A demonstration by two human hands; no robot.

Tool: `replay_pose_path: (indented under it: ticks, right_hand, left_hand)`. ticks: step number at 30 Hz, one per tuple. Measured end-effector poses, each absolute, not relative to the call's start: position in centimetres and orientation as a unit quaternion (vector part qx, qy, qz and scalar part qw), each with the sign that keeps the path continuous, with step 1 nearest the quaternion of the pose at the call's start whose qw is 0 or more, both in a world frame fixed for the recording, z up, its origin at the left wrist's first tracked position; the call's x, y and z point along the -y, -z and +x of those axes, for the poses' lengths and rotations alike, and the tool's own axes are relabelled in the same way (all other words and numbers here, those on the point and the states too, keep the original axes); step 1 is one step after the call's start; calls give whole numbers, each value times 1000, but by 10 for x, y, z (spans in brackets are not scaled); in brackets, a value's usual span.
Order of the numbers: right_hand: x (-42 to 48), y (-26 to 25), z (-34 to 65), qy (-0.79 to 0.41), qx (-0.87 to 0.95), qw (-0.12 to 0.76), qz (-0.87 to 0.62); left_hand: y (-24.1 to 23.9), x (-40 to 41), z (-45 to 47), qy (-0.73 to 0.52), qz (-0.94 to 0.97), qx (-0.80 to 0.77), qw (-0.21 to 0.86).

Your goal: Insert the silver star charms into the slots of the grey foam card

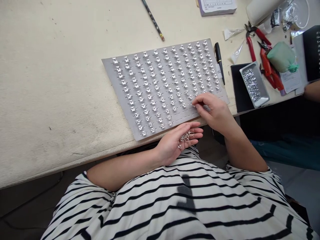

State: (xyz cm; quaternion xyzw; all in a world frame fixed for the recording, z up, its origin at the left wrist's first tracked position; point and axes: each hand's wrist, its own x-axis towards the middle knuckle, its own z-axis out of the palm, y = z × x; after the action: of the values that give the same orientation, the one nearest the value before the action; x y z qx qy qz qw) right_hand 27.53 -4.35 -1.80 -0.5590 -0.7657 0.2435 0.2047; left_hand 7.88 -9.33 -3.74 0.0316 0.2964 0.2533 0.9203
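Note:
A grey foam display sheet lies aslant at the table's front edge, with rows of silver rings standing in its slits. My right hand is over its lower right part, thumb and forefinger pinched on a ring that is mostly hidden, right at the slits. Several bare slits show around those fingertips. Just below the sheet's edge, my left hand is palm up and cupped around a small heap of loose silver rings.
Right of the sheet lie a black pen, a grey tray of small shiny pieces, red-handled pliers and a green pouch. A pencil and a paper pad lie farther back. Another person's arm shows at right.

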Motion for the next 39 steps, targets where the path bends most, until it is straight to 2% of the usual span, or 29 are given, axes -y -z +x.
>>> replay_pose_path:
  ticks: [3,12,19,28,35,39]
  right_hand:
    - [43,18,271,-222,773,190,-563]
    - [41,33,264,-176,746,243,-594]
    - [78,7,261,-109,759,298,-569]
    - [110,4,246,-176,810,240,-506]
    - [106,-1,253,-222,727,304,-574]
    - [108,-1,256,-243,696,318,-596]
  left_hand:
    - [39,93,79,-250,30,-296,921]
    - [41,92,79,-250,19,-293,923]
    - [39,91,79,-263,-18,-254,930]
    - [38,94,83,-277,-12,-248,928]
    - [39,95,79,-317,64,-265,908]
    - [41,95,78,-300,105,-283,905]
